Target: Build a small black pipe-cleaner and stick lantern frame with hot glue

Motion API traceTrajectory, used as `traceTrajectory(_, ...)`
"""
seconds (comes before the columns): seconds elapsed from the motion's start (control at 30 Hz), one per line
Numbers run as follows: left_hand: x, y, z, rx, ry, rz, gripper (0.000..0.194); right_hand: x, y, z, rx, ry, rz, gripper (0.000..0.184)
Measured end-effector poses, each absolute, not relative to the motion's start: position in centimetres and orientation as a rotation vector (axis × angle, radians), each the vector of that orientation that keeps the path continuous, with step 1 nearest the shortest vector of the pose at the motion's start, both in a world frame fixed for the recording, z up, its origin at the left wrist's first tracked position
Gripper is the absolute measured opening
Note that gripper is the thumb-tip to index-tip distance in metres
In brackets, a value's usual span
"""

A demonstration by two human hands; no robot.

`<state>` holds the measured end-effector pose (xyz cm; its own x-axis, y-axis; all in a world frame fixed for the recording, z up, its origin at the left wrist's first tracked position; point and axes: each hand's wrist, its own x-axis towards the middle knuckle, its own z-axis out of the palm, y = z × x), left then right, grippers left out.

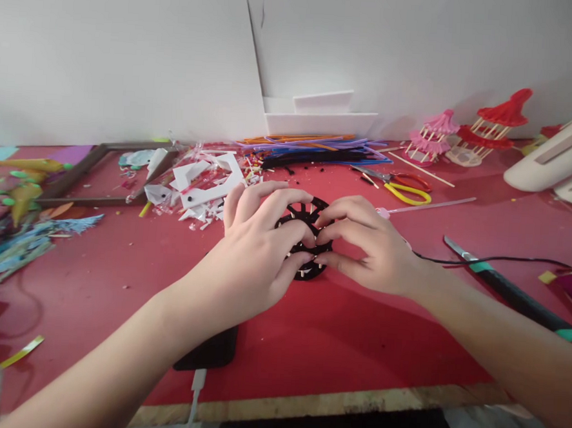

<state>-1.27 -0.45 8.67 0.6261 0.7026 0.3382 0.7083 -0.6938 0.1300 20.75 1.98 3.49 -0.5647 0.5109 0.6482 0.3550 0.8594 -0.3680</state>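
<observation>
In the middle of the red table, both hands work on a black round craft piece (304, 272) with spoke-like strips and short pale sticks poking from it. My left hand (265, 238) arches over its left side, thumb and index finger pinching near its centre. From the right, my right hand (366, 241) grips the opposite edge between thumb and fingers. The fingers cover much of the piece, so its full shape is hidden. Beneath my left forearm lies a black phone (214, 352) with a white cable (198, 382) plugged in.
Scissors (408, 189), white foam scraps (210, 180) and a bundle of coloured pipe cleaners (314, 150) lie behind the hands. Pink (431, 139) and red (495, 127) pavilion models stand back right. A craft knife (509, 286) lies at right, near a black cord (496, 258).
</observation>
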Motion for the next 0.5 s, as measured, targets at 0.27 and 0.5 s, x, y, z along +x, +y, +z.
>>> traceTrajectory(0.27, -1.2, -0.2, 9.1, -2.840, -1.170, -0.440, 0.016, 20.7, 3.3, 3.5, -0.461, -2.264, 0.240, 0.004)
traceTrajectory(0.5, -1.0, 0.2, 9.2, -2.829, -1.144, -0.521, 0.016, 21.1, 3.6, 3.4, -0.424, -2.280, 0.191, 0.012)
